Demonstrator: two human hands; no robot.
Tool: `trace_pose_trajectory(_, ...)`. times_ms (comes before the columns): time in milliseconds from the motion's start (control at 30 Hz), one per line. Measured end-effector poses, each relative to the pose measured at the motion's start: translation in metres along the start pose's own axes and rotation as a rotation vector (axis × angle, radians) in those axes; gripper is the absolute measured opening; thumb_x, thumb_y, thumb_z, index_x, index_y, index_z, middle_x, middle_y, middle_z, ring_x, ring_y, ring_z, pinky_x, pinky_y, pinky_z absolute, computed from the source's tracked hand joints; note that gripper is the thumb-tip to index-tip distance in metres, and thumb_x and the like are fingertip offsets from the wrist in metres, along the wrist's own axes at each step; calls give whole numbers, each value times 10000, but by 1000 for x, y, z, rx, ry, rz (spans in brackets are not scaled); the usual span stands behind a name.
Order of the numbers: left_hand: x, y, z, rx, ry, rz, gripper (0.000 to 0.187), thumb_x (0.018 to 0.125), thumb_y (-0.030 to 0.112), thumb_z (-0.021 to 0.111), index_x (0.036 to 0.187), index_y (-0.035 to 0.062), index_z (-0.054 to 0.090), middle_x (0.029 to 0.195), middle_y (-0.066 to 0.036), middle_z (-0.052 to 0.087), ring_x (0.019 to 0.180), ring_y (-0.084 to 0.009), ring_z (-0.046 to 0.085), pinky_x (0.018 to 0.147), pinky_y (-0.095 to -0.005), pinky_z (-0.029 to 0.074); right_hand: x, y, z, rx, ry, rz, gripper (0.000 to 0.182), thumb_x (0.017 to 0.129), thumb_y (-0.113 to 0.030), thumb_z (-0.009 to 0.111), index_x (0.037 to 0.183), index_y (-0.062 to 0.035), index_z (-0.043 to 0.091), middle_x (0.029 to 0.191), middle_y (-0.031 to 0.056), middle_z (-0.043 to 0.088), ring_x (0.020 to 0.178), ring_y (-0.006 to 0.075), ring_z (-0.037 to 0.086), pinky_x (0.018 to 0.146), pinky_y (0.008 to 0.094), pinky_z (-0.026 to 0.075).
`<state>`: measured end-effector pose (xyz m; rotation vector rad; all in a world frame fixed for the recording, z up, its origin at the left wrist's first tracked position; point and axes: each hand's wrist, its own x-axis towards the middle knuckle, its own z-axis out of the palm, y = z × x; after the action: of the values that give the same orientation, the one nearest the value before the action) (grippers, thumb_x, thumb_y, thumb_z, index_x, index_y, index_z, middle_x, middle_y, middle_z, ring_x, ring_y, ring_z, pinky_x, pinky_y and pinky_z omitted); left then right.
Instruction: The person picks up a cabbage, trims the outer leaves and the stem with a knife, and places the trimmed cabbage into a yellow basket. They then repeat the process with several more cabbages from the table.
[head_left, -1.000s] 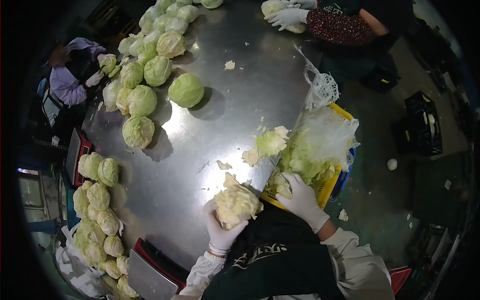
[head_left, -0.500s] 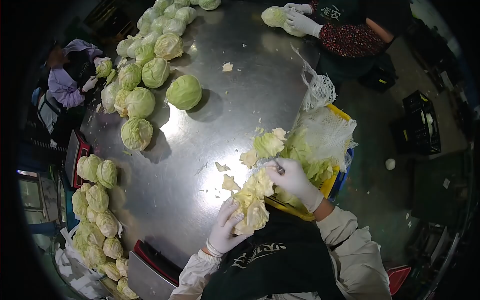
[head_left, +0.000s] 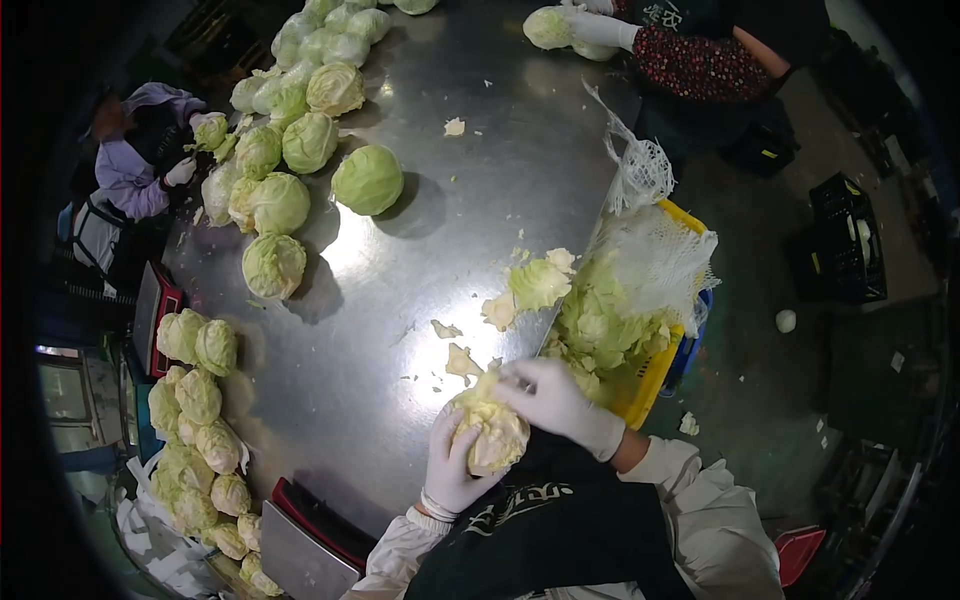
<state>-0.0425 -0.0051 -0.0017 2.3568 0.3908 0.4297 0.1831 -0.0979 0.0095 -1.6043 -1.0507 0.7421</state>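
Observation:
A pale, partly trimmed cabbage [head_left: 492, 436] is held in front of my apron at the table's near edge. My left hand [head_left: 452, 468], in a white glove, wraps round its left side and underside. The gloved right hand [head_left: 552, 398] is at the upper right of the cabbage, its fingertips pinched on a leaf at the top. Whether a tool is also in that hand is hidden. Just beyond lie trimmed leaf pieces [head_left: 540, 284] and a loose scrap [head_left: 461, 361] on the metal table [head_left: 440, 240].
A yellow crate [head_left: 648, 392] of cabbage leaves [head_left: 605, 318], with white netting [head_left: 660, 258] over it, stands to the right. Whole cabbages [head_left: 367, 181] line the left side. A scale [head_left: 305, 550] sits near left. Two co-workers handle cabbages [head_left: 549, 28] across the table.
My right hand has moved left and down onto the cabbage's top; the metal tool seen in it before no longer shows. The cabbage has turned, and its hanging upper leaf is no longer spread out.

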Motion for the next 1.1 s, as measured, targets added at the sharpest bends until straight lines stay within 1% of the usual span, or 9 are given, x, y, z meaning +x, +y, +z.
trace_pose_trajectory(133, -12, -10, 1, -24, 23, 46, 931, 663, 227, 946, 1430, 86, 439, 1435, -243, 411, 1352, -460, 435, 1127, -540, 379, 1, 50, -6, 257, 357, 254, 105, 931, -83, 694, 904, 12, 658, 715, -25, 594, 656, 24, 476, 580, 224, 410)
trace_pose_trajectory(233, -27, -15, 8, -66, 133, -73, 1070, 652, 222, 958, 1507, 63, 336, 1450, -240, 380, 1369, -419, 421, 1133, -513, 381, -4, 69, -31, -96, 393, 381, 257, 907, -179, 751, 1069, 4, 672, 891, 62, 686, 768, 114, 622, 690, 278, 505)
trace_pose_trajectory(333, -31, -13, 10, -66, 179, -211, 1171, 647, 213, 956, 1553, 10, 244, 1436, -210, 356, 1351, -367, 431, 1137, -469, 389, -18, 23, -34, -607, 473, 55, 566, 857, -306, 813, 1287, -1, 609, 1169, 178, 682, 1045, 263, 690, 889, 351, 539)
trace_pose_trajectory(400, -33, -15, 16, -127, 198, -190, 1165, 653, 246, 951, 1556, 5, 256, 1437, -247, 359, 1343, -427, 432, 1142, -499, 381, -29, -4, -15, -305, -48, 123, 837, 812, -467, 812, 1439, -23, 480, 1396, 215, 569, 1174, 346, 649, 961, 399, 532)
trace_pose_trajectory(600, -26, -3, 10, -54, 154, -241, 1182, 633, 226, 965, 1545, -39, 262, 1457, -233, 375, 1354, -368, 432, 1148, -467, 375, -29, -15, 8, -65, -312, 242, 474, 797, -349, 791, 1027, 37, 640, 995, 226, 672, 898, 381, 683, 767, 431, 540)
trace_pose_trajectory(833, -20, -27, -7, -185, 101, -186, 1080, 618, 160, 942, 1500, -40, 352, 1473, -232, 428, 1360, -368, 480, 1142, -454, 403, -29, 18, 8, -181, -50, 247, 187, 778, -195, 658, 848, -22, 639, 701, 207, 618, 658, 407, 636, 634, 460, 515)
trace_pose_trajectory(933, -19, -38, -20, -829, 175, -441, 1055, 634, 197, 886, 1521, 13, 347, 1455, -219, 489, 1349, -384, 511, 1145, -478, 418, -33, 54, -39, -234, 107, 384, 244, 794, -212, 627, 931, -11, 648, 753, 218, 641, 686, 393, 643, 633, 472, 505)
trace_pose_trajectory(1033, -36, -47, -30, -1370, 170, -708, 928, 824, 556, 681, 1524, 32, 372, 1498, -215, 470, 1341, -390, 522, 1107, -527, 471, -37, 64, -93, -738, 174, 655, 426, 839, -284, 654, 1212, -78, 651, 982, 151, 721, 917, 373, 694, 790, 471, 546)
trace_pose_trajectory(1100, -27, -39, -22, -1652, 238, -730, 909, 857, 592, 632, 1531, 44, 367, 1510, -211, 462, 1356, -398, 506, 1105, -553, 463, -45, 61, -91, -801, 356, 448, 469, 850, -297, 673, 1268, -90, 630, 1023, 133, 722, 940, 360, 696, 808, 454, 547)
